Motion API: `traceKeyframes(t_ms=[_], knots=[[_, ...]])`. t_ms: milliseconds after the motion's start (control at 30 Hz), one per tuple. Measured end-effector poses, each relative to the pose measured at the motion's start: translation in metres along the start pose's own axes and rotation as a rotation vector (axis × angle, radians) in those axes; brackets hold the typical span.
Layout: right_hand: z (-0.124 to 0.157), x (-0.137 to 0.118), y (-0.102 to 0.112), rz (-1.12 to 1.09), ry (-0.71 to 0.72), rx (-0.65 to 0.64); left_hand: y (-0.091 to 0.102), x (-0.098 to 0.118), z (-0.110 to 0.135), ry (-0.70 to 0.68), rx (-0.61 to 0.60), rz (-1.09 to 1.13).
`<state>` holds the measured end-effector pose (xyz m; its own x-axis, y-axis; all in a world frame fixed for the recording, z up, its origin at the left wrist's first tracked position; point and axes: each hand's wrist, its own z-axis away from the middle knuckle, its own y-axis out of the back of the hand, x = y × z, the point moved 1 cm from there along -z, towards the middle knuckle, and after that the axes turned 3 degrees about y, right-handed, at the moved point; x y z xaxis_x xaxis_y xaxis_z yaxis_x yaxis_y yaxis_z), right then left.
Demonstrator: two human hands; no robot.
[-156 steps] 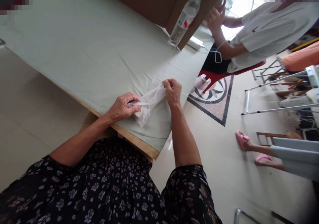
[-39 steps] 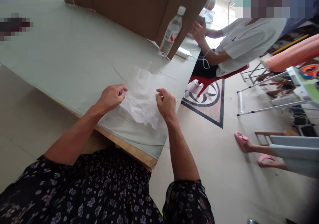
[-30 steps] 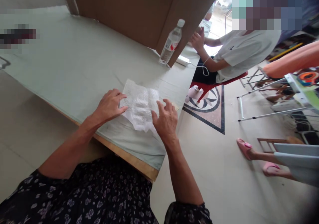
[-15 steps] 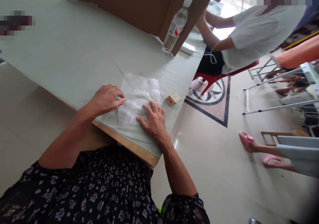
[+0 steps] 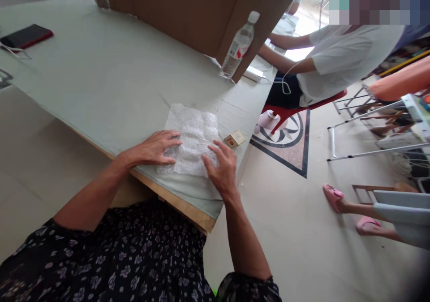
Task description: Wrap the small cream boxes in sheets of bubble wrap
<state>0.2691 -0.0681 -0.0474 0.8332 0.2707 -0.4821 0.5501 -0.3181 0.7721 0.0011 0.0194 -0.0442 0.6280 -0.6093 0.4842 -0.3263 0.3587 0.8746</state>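
A sheet of clear bubble wrap [image 5: 193, 134] lies flat near the front corner of the cloth-covered table [image 5: 110, 82]. My left hand [image 5: 157, 147] rests on its left edge, fingers apart and stretched over it. On the opposite side, my right hand [image 5: 221, 165] is at the right edge of the sheet, with thumb and fingers spread. Neither hand grips anything. A small box [image 5: 234, 139] with a red mark sits just right of the bubble wrap, beyond my right fingertips.
A water bottle [image 5: 239, 46] stands against a big brown cardboard box [image 5: 168, 10] at the back. A phone [image 5: 28, 36] with a cable lies far left. Beyond the table's right edge, a person in a white shirt [image 5: 356, 51] sits on a red chair [image 5: 322, 99].
My left hand has moved right onto the bubble wrap, and its fingers have opened out. My right hand has slid outward to the sheet's right edge.
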Motion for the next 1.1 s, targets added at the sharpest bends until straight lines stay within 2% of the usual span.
traceKeyframes(t_ms=[100,167,267,367,433,533,633,733,833,933,1100], knots=[[-0.013,0.026,0.021,0.031,-0.053,0.206,-0.002,0.002,0.003,0.017,0.125,0.070],[-0.022,0.049,0.027,0.062,-0.104,0.261,-0.006,0.001,0.005,0.059,0.233,0.099],[-0.033,0.081,0.022,0.053,-0.179,0.206,-0.014,-0.002,0.007,0.083,0.303,0.103],[-0.037,0.096,0.016,-0.019,-0.238,0.169,-0.018,-0.004,0.008,0.067,0.307,0.078],[-0.039,0.093,0.018,-0.098,-0.261,0.210,-0.019,-0.004,0.008,0.069,0.304,0.062],[-0.042,0.067,0.026,-0.262,-0.210,0.257,-0.018,-0.002,0.008,0.080,0.300,0.053],[-0.050,0.030,0.026,-0.358,-0.063,0.177,-0.018,-0.001,0.009,0.091,0.305,0.043],[-0.058,0.007,0.008,-0.418,0.042,0.076,-0.018,0.000,0.010,0.073,0.322,0.035],[-0.062,0.005,-0.017,-0.449,0.120,-0.091,-0.019,0.000,0.011,0.037,0.332,0.025],[-0.060,0.016,-0.035,-0.454,0.165,-0.241,-0.020,-0.002,0.011,0.042,0.326,0.014],[-0.051,0.028,-0.046,-0.504,0.131,-0.220,-0.021,-0.003,0.013,0.040,0.333,0.011]])
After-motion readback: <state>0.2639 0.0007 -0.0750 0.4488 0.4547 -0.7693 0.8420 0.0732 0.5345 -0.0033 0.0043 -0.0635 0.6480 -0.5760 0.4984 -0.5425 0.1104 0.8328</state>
